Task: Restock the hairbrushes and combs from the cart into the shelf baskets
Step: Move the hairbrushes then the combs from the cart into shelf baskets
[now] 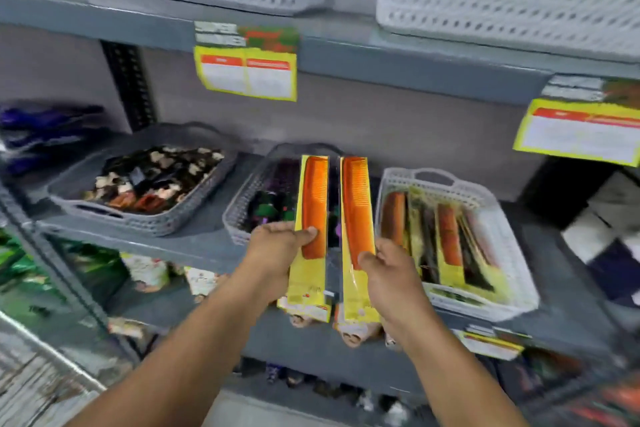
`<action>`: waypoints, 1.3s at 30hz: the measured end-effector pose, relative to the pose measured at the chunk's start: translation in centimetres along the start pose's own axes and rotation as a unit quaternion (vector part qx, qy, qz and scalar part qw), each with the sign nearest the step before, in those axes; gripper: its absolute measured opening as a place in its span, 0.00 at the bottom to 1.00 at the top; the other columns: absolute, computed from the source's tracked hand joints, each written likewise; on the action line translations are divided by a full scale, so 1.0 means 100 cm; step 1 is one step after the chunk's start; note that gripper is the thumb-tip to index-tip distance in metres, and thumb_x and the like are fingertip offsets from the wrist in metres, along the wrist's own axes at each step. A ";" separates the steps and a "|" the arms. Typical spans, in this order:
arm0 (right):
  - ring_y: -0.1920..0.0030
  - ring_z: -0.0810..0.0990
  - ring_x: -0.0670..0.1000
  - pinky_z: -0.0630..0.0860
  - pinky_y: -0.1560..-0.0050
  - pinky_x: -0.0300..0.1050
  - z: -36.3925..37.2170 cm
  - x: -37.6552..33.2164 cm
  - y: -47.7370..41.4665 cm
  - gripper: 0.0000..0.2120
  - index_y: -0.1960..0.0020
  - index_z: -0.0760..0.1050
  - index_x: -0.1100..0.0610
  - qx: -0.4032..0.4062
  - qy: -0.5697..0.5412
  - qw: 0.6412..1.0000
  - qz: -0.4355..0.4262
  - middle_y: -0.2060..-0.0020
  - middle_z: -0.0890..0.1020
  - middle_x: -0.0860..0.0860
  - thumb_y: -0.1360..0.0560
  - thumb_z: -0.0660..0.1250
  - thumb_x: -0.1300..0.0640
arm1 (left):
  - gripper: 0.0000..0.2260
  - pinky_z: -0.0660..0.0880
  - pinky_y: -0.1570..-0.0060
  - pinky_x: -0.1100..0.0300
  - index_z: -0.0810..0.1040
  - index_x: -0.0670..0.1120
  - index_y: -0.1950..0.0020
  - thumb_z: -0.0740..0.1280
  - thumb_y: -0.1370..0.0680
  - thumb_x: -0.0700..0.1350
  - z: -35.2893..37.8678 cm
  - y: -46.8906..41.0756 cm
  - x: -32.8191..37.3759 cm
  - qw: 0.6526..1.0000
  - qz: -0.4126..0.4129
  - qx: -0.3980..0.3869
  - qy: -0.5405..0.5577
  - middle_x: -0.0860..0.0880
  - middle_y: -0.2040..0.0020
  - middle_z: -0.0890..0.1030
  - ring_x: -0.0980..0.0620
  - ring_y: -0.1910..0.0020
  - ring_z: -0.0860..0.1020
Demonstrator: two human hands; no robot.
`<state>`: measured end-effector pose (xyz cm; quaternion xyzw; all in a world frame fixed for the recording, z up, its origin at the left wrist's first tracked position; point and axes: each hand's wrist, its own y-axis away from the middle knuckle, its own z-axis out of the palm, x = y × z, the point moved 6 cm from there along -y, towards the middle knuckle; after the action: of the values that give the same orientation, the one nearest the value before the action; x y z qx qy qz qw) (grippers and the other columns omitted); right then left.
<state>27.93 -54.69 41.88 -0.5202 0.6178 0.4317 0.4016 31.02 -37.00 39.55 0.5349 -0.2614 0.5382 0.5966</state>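
My left hand [277, 246] grips an orange comb in a yellow packet [313, 204], held upright in front of the middle shelf. My right hand [388, 270] grips a second orange comb in the same yellow packaging [356, 208], parallel to the first and just to its right. Both packets hover over a grey basket [239, 211] of dark items. Directly right of the combs stands a white basket [485, 204] holding several packaged combs, orange and dark ones.
A wide grey basket [104, 215] of hair clips sits at the left of the same shelf. Two white baskets [502, 10] stand on the shelf above. Yellow price labels [246, 74] hang from the shelf edges. Lower shelves hold blurred goods.
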 end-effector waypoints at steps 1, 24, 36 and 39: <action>0.57 0.80 0.51 0.72 0.60 0.45 -0.014 0.002 -0.002 0.09 0.47 0.78 0.54 0.012 0.007 1.000 -0.005 0.54 0.84 0.54 0.19 0.59 0.60 | 0.36 0.75 0.42 0.40 0.76 0.32 0.41 0.80 0.44 0.47 0.015 -0.006 -0.005 1.000 0.008 0.000 -0.001 0.33 0.43 0.80 0.35 0.43 0.78; 0.43 0.76 0.61 0.72 0.45 0.48 -0.119 0.064 -0.114 0.14 0.38 0.72 0.66 0.094 0.209 0.968 0.099 0.41 0.76 0.62 0.22 0.58 0.64 | 0.10 0.73 0.57 0.55 0.79 0.38 0.43 0.65 0.22 0.38 0.204 -0.073 -0.061 0.833 0.080 0.074 -0.542 0.38 0.45 0.82 0.39 0.45 0.81; 0.37 0.68 0.61 0.70 0.39 0.54 -0.116 0.061 -0.109 0.14 0.37 0.75 0.60 0.064 0.354 0.926 0.115 0.35 0.70 0.59 0.21 0.59 0.58 | 0.10 0.77 0.49 0.53 0.80 0.38 0.46 0.63 0.22 0.40 0.209 -0.078 -0.066 0.821 0.106 0.051 -0.559 0.37 0.45 0.81 0.40 0.47 0.80; 0.37 0.69 0.61 0.71 0.39 0.53 -0.118 0.055 -0.106 0.14 0.37 0.74 0.59 0.091 0.381 0.918 0.063 0.34 0.71 0.58 0.21 0.61 0.59 | 0.13 0.75 0.47 0.53 0.77 0.38 0.41 0.61 0.22 0.41 0.210 -0.075 -0.062 0.809 0.125 0.042 -0.573 0.36 0.39 0.76 0.39 0.46 0.79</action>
<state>37.14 -68.44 39.01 -0.5666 0.7922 0.1670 0.1533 41.73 -57.46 37.49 0.7334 -0.5975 0.2148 0.2430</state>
